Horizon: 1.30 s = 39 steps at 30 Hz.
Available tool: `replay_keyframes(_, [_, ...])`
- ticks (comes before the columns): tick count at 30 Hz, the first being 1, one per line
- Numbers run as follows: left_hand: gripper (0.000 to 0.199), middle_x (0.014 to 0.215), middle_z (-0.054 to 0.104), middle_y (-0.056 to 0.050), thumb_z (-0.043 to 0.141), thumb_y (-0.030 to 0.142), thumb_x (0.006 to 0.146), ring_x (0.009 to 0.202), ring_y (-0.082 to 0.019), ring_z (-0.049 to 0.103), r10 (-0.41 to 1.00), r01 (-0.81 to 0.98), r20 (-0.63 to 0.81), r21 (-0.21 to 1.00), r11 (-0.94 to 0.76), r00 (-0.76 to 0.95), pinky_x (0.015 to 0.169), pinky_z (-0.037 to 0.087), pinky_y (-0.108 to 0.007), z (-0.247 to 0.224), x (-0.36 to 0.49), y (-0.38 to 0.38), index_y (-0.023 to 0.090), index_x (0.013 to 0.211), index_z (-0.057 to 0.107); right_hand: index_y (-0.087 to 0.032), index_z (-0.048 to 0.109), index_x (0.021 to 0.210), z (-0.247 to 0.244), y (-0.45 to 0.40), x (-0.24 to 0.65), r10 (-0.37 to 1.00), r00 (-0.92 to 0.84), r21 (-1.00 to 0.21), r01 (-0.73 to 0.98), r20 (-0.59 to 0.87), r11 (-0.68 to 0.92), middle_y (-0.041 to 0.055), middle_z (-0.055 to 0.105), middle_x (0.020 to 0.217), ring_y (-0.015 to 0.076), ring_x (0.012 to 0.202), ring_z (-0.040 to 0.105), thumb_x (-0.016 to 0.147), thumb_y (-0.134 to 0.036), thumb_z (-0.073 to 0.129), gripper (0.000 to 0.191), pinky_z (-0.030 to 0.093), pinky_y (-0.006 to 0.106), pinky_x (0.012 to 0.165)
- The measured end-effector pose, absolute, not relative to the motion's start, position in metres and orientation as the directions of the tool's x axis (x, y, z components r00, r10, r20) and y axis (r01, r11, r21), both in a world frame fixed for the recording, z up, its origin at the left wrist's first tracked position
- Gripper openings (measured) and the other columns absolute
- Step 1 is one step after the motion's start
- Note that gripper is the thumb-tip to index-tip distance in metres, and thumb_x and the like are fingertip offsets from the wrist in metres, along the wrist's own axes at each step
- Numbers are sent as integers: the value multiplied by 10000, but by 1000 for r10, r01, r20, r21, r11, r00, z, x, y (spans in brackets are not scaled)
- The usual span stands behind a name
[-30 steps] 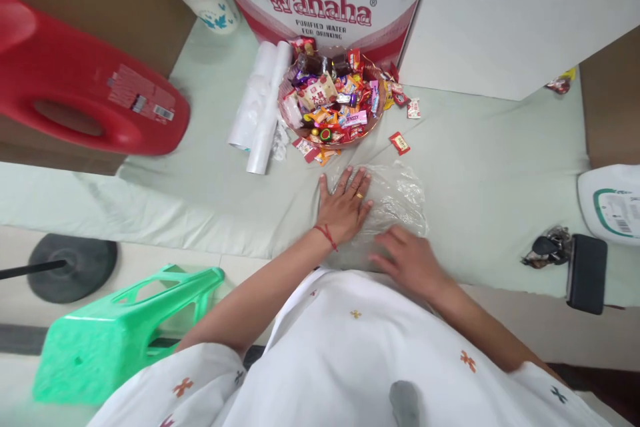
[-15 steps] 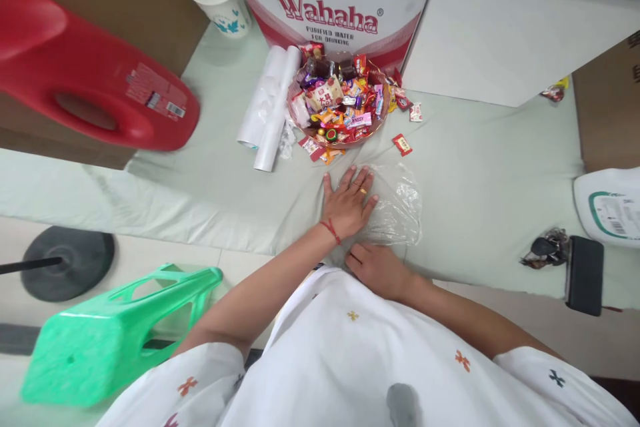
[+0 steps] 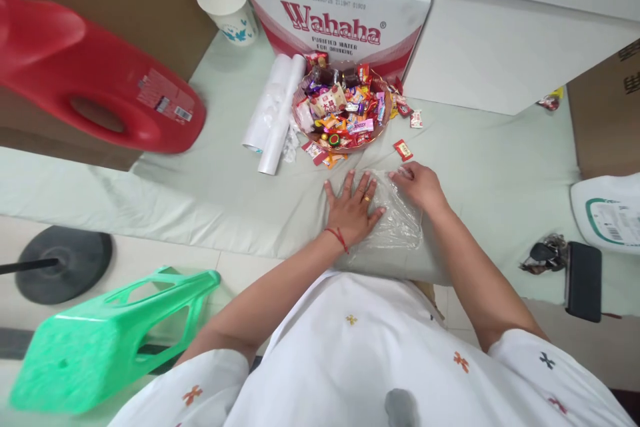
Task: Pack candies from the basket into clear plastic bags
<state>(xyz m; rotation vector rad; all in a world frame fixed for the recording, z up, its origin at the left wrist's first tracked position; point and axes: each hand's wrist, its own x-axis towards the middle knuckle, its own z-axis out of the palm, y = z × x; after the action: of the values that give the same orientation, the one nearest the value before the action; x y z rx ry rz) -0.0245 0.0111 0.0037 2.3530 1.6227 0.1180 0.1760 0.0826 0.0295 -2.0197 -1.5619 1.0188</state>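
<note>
From where I'm standing, the thin film [image 3: 403,223] lies rumpled on the desk [image 3: 487,180], in front of the bowl [image 3: 385,113] of sweets. The left hand [image 3: 350,210] is open, palm down and fingers spread, pressing on the film's left part. The right hand [image 3: 423,187] is closed on its far edge, thumb and fingers pinching it, though I can't make out how much film is caught between them.

To handle this well, I'd keep that left palm broad and steady, so the film doesn't skid or bunch, and pinch only a little of the edge on the right. A light, low pull away from the palm should ease the creases; a hard tug could tear it or drag up the cloth underneath.

As for room, the far side is the tight one: a loose sweet [image 3: 403,150] sits just beyond the right fingers, with the bowl behind it, and the white rolls [image 3: 283,113] lie beside the bowl on the left. The desk's front edge runs close to the person's shirt [image 3: 390,347], so there's little slack that way. Sideways to the right looks easiest, where cloth stretches from the forearm to the keys [image 3: 545,253] and the phone [image 3: 584,280], both near the front edge
</note>
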Motion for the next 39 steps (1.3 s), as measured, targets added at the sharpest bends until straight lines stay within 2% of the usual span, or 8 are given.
replay_keyframes(5, [690,1754,157,-73,275,611,1043,1628,-340,79,918,908,-117,238,-345,379,1193,11,-816,7,-31,10,292,1654,273,-179,656,767,30,104,188,899,70,-860,268,-433,-435,-41,554,613,104,551,426,547,-547,852,472,301,256,539])
replay_keyframes(9, [753,1752,132,-118,271,631,1035,1625,-343,97,913,909,-136,230,-348,384,1197,12,-813,6,-40,11,214,1662,250,-162,680,766,39,106,207,879,116,-827,301,-463,-475,-19,591,610,95,523,392,564,-492,834,416,276,256,520])
replay_keyframes(13, [796,1749,137,-134,284,649,1025,1627,-344,79,910,904,-136,240,-354,392,1210,0,-800,4,-44,12,169,1659,256,-181,701,841,65,123,197,974,225,-804,577,-14,-144,22,664,732,153,632,514,776,-440,706,267,421,293,617])
replay_keyframes(16, [791,1748,150,-130,303,642,1024,1630,-340,69,910,902,-134,250,-353,393,1224,12,-782,4,-44,13,172,1660,258,-218,718,1040,92,154,166,953,-155,-601,747,259,285,65,734,996,232,920,643,911,-399,624,241,506,356,818])
replay_keyframes(20, [784,1743,174,-140,320,625,1027,1627,-343,86,910,899,-130,264,-350,393,1224,28,-784,5,-43,13,157,1654,271,-215,705,1250,108,208,112,771,-628,-214,771,-102,600,119,724,1185,324,1104,644,861,-332,728,406,480,428,935])
replay_keyframes(24, [770,1744,177,-129,323,631,1026,1624,-326,114,915,894,-114,290,-343,388,1238,7,-764,3,-43,13,177,1647,298,-248,712,1308,105,247,74,668,-555,-47,785,-496,617,119,686,1275,342,1094,651,745,-366,861,594,469,425,901])
replay_keyframes(33, [762,1738,214,-117,317,636,1025,1620,-329,127,919,887,-91,314,-339,383,1234,18,-777,3,-44,12,181,1637,322,-237,591,1459,104,242,69,578,-549,60,692,-603,720,177,575,1395,329,1052,670,876,-471,714,641,470,365,805])
replay_keyframes(39, [744,1745,185,-95,262,625,1040,1624,-289,124,917,888,-97,305,-344,388,1236,14,-775,3,-45,12,190,1643,296,-238,540,1504,101,239,62,586,-487,86,718,-647,691,186,572,1411,338,1091,660,808,-466,791,774,490,366,842])
